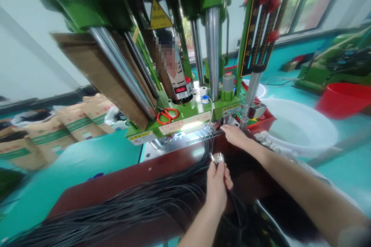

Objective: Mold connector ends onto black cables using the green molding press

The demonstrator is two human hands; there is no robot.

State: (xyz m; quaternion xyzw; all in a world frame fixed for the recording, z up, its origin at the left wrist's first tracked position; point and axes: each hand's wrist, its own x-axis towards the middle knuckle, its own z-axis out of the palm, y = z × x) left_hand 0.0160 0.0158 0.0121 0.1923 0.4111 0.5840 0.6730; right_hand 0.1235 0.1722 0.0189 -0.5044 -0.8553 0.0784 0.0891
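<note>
My left hand (217, 181) is closed around a bunch of black cables, with their silvery metal connectors (217, 157) standing up above the fist. Cable ends hang down below this hand. Farther forward, my right hand (233, 135) reaches to the front of the green press machine (191, 110), at the far edge of the dark red table (130, 170). Its fingers are bent together at a dark bar there, and what they grip, if anything, is hidden. Many black cables (116, 204) lie along the table and curve up to the machine's metal plate (171, 146).
Red-handled scissors (167, 115) and a blue-and-white tape roll (205, 99) rest on the press ledge. Steel columns (213, 54) rise above it. Paper sacks (72, 123) stand at left; a white tub (301, 127) and red bucket (344, 100) at right.
</note>
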